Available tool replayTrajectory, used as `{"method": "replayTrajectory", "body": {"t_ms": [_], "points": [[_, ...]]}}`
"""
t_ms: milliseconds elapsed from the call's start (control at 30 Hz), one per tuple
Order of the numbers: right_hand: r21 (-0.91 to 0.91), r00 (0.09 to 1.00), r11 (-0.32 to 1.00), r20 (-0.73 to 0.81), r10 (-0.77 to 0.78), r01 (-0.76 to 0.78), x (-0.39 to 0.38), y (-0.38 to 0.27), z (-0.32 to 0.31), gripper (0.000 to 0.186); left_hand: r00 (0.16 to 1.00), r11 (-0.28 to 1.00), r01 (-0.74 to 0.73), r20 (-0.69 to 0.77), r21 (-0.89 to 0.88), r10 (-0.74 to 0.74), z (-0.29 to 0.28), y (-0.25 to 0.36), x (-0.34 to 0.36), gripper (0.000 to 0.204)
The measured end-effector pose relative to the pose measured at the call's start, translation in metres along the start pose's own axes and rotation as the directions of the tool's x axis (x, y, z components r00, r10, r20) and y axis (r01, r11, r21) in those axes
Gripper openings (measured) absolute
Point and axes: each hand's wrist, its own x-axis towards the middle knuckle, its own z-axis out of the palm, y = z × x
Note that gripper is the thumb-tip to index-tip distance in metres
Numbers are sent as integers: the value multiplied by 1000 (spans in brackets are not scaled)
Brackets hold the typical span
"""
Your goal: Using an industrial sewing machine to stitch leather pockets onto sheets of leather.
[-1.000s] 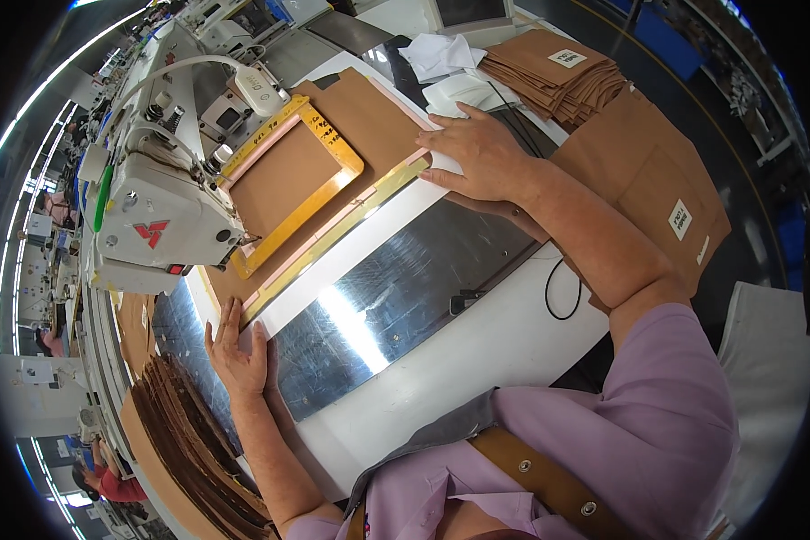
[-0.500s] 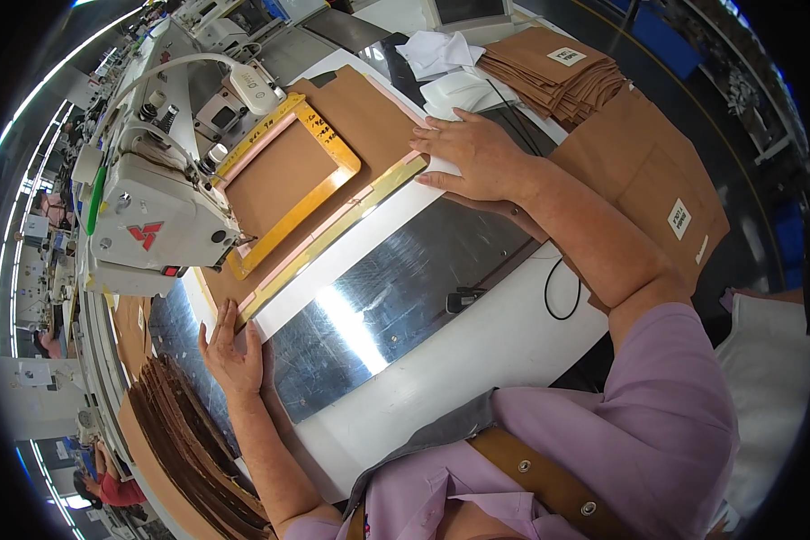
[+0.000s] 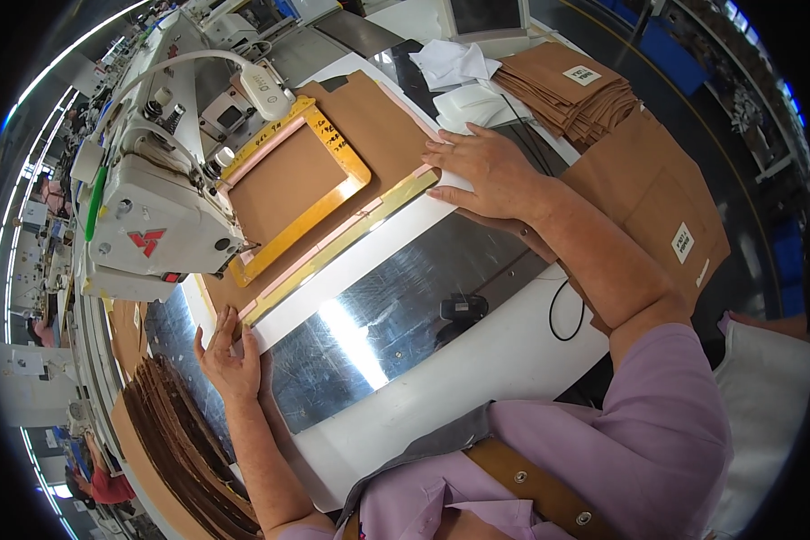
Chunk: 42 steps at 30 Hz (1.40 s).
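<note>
A brown fabric panel (image 3: 369, 112) lies in a flat sewing template with a yellow-edged front strip (image 3: 342, 247). On top sits a yellow rectangular frame (image 3: 328, 193) with handwritten marks, under the head of a white sewing machine (image 3: 153, 225). My left hand (image 3: 231, 364) rests at the template's near left corner, fingers extended and slightly apart. Across at the right corner, my right hand (image 3: 486, 175) lies flat with fingers spread, its fingertips touching the edge. Neither hand is wrapped round anything.
Brown fabric pieces are stacked at the back right (image 3: 558, 90), and another labelled brown piece (image 3: 657, 198) lies nearer. Dark brown pieces (image 3: 175, 432) stand bundled at the left. A shiny metal plate (image 3: 369, 333), a small black device (image 3: 463, 308) and white cloth (image 3: 454, 65) are around the machine.
The whole view has shifted slightly. Both hands stay at the template's two near corners, and the yellow frame keeps its place under the machine head.
</note>
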Motion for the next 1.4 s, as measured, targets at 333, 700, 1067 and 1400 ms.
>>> {"method": "replayTrajectory", "body": {"t_ms": [333,700,1067,1400], "points": [[-5,999,1000,-38,-8,8,0,-3,0,49,1000,1000,-12,-27,2,12,1,-2,-2,35],[13,999,1000,-43,-21,21,3,-3,-7,45,999,1000,6,-38,-25,-7,-1,0,-1,33],[23,1000,1000,-23,7,-6,4,-6,-12,43,999,1000,23,-42,-2,-23,-4,-2,-6,27],[93,988,995,-151,-8,22,4,2,-1,35,977,978,-210,49,15,209,-4,1,-4,40]]}}
